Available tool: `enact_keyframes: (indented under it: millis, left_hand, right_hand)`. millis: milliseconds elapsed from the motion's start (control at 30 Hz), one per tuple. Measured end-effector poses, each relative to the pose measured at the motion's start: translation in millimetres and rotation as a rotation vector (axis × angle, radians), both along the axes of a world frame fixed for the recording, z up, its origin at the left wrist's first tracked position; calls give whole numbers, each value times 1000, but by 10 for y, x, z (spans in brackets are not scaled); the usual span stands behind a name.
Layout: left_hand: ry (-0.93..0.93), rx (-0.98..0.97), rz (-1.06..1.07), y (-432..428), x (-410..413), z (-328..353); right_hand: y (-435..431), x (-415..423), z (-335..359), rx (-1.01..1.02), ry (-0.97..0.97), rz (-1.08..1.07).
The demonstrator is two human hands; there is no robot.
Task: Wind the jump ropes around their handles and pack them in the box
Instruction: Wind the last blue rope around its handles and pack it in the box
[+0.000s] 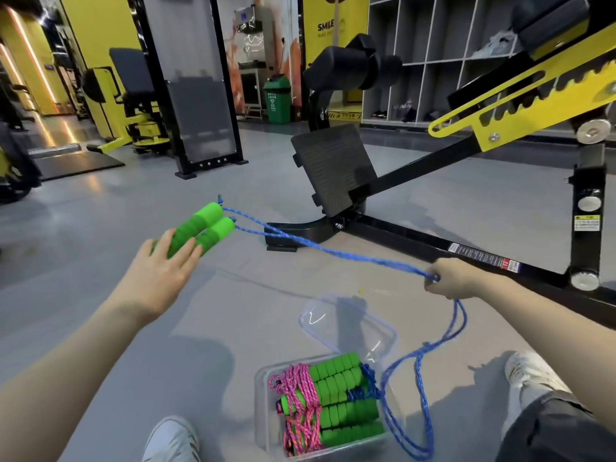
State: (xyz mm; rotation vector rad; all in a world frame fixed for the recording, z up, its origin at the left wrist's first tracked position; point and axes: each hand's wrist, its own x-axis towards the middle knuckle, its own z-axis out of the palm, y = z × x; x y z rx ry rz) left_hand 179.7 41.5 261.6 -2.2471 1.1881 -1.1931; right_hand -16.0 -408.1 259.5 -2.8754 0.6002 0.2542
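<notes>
My left hand (163, 275) holds two green foam handles (203, 228) side by side, raised above the floor at left of centre. A doubled blue rope (333, 251) runs taut from their far ends to my right hand (448, 280), which pinches it. Below that hand the rope's slack (423, 371) hangs in loops down beside the box. The clear plastic box (263, 415) sits on the floor between my feet. It holds wound jump ropes with green handles (336, 378), pink rope (300, 408) and blue rope (361, 391).
The box's clear lid (353, 325) lies on the floor just behind it. A black and yellow gym bench frame (433, 245) crosses the floor ahead and to the right. My shoes (173, 438) flank the box. Gym machines stand at the back left.
</notes>
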Motion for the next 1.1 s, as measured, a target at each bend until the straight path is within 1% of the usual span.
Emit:
enact_keyframes:
  millis: [67,167,200,233,300,367,433,500,533,567,633,700,800,867,933,1000,1033,1067,1100]
  left_hand:
    - [42,-28,52,113,32,-27]
    - [70,-31,68,207,78,-53]
    - [66,-33,47,194,82,-65]
    - [53,-34,20,158,78,-83]
    - [19,-34,-59,23,47,-107]
    - [3,-48,-123,-156,-22,-72]
    - [10,-102,-155,-352,-115,7]
    - [27,-167,-181,-540,-213,103]
    - [34,-196,-200,-619,-267,150]
    - [30,-220,-224,-689,-318,192]
    - [8,-258,-278,-797,-413,261]
    - [-15,-294,-323,-852,-488,318]
    - [-35,-345,-349,-860,-549,370]
    - [-55,-358,-351,-827,-556,382]
    - [-74,-349,-354,-777,-547,382]
    - [-99,-320,-358,-731,-527,366]
    - [-110,-303,-358,-710,-517,353]
    - [-117,-287,-357,-695,-507,335]
    - [-119,-270,-355,-683,-496,314]
  right_hand:
    - [-131,-92,-124,49,118,-81]
    - [-257,-215,-230,3,361,-154]
    - [-270,-224,-244,15,382,-171]
    - [-253,-219,-236,99,349,-199]
    - [-154,-151,-147,363,137,-256]
    - [10,-51,93,605,-172,-263]
    - [195,56,489,837,-493,-173]
    - [373,134,931,1064,-747,-29]
    - [458,159,1136,1133,-849,23]
    - [547,173,1326,1159,-936,55]
    - [711,181,1655,1123,-1087,104]
    - [862,168,1948,1031,-1202,170]
    - [937,171,2218,743,-1305,218]
    - [850,201,2136,504,-1304,164]
    - [657,223,1800,341,-1235,101]
    - [415,205,1306,246,-1081,27]
    - [308,177,1059,182,-962,-14]
    - [236,140,829,106,-792,-43]
    - [190,109,630,42,-576,-37]
